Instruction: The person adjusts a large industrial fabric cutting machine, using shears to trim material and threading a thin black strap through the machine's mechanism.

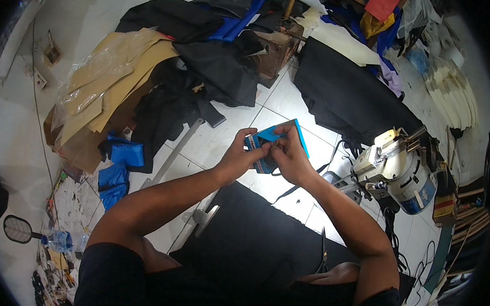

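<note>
Holding a small blue carton (268, 135) with both hands, up above the white tiled floor (241, 118), near the middle of the view. Grasping its left side with the left hand (240, 159), thumb laid in toward the front of the carton. Curling the right hand (293, 159) over its right part, fingers bent and meeting the left thumb there. Closing both grips on the carton, with much of it covered by the fingers. Cannot tell of anything small pinched between the meeting fingertips. Stretching both bare forearms forward from black short sleeves.

Facing a wide piece of black cloth (262, 238) on the floor, nearer the body than the carton, with a pair of shears (323, 256) just beside the right arm. Having a white-and-silver motorised machine (395, 170) to the right, near the right forearm, with dark cords about it. Looking out, beyond the hands, on more black fabric (352, 92) and a rusty brown metal block (273, 51). Seeing to the left a stack of tan paper sheets (112, 80) partly under clear plastic, a folded bright-blue cloth (126, 152) and a long grey metal bar (180, 149). Noting farther out, at lower left, a mesh racket (17, 229) beside a clear plastic bottle (63, 241).
</note>
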`<state>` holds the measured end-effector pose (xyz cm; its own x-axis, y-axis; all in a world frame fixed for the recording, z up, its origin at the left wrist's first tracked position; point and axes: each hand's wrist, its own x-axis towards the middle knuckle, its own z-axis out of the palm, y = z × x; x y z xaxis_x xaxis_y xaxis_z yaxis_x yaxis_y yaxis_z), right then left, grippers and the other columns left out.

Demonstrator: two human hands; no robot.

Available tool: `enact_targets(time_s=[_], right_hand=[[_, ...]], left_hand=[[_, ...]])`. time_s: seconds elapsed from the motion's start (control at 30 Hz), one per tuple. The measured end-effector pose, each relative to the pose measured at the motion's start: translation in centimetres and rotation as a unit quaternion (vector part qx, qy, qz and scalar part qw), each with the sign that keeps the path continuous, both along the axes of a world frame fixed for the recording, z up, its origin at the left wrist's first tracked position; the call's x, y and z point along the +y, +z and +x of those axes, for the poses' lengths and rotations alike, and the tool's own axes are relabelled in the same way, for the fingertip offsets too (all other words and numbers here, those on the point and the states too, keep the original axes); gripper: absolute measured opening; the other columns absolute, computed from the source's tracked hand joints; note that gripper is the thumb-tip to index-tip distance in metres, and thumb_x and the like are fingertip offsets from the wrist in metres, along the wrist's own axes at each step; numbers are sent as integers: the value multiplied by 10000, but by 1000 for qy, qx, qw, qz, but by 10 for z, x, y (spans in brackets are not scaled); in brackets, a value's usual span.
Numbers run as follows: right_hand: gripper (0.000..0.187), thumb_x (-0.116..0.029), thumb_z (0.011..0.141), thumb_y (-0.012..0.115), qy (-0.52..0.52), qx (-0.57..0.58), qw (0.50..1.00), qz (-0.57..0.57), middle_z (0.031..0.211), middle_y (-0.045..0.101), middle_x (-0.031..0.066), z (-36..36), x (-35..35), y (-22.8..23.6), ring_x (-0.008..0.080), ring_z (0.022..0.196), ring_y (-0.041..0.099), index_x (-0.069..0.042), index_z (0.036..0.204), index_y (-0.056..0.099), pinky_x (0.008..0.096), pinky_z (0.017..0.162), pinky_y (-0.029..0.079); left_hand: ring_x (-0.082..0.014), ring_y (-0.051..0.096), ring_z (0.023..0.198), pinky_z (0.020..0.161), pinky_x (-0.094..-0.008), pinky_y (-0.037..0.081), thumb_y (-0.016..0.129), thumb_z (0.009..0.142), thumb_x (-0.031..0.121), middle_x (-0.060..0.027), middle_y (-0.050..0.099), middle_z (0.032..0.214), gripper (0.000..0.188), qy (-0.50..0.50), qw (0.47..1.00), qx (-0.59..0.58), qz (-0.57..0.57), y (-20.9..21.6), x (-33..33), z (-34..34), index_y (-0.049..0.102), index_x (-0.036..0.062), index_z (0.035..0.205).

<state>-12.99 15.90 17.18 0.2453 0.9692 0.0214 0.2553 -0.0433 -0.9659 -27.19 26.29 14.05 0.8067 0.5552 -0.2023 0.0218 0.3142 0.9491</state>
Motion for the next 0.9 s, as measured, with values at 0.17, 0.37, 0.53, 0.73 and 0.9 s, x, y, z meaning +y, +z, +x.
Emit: enact_targets(time_s=[0.17, 0.37, 0.53, 0.73, 0.9], right_hand=[[527, 14, 913, 402, 18, -29, 999, 19, 1112, 577, 210, -2, -1, -1, 233, 1057, 580, -42, 1400, 208, 348, 882, 468], [627, 2, 910, 413, 44, -107, 993, 3, 1074, 604, 179, -4, -4, 3, 210, 1004, 588, -75, 1482, 168, 326, 872, 461], [646, -6, 902, 465, 20, -19, 999, -45, 999, 631, 152, -3, 1, 16, 182, 919, 616, -60, 1480, 182, 298, 818, 479], [524, 1, 901, 457, -47, 96, 994, -36, 987, 605, 138, 1, 2, 10, 170, 865, 614, -4, 1397, 289, 291, 769, 502], [376, -36, 913, 430, -92, 93, 989, -64, 937, 576, 122, -1, 5, 12, 145, 762, 586, 25, 1280, 374, 282, 699, 508]], left_hand=[[-194, 571, 991, 831, -363, 539, 627, 872, 129, -137, 490, 1126, 615, -8, 992, 22, 122, -17, 7, 4, 247, 94, 1355], [-225, 573, 983, 816, -372, 547, 603, 850, 81, -165, 459, 1126, 606, -19, 995, 26, 96, -19, 9, 6, 262, 73, 1352], [-230, 604, 906, 783, -332, 497, 631, 771, 145, -177, 557, 1025, 684, 2, 991, 49, 123, -21, 15, 6, 290, 10, 1348], [-230, 613, 920, 737, -322, 518, 635, 798, 89, -204, 538, 1063, 639, -22, 979, 123, 163, -14, 15, 5, 296, 45, 1337], [-232, 619, 946, 787, -344, 510, 646, 793, 103, -199, 583, 1046, 604, 1, 960, 151, 236, -15, 17, 5, 333, 42, 1307]])
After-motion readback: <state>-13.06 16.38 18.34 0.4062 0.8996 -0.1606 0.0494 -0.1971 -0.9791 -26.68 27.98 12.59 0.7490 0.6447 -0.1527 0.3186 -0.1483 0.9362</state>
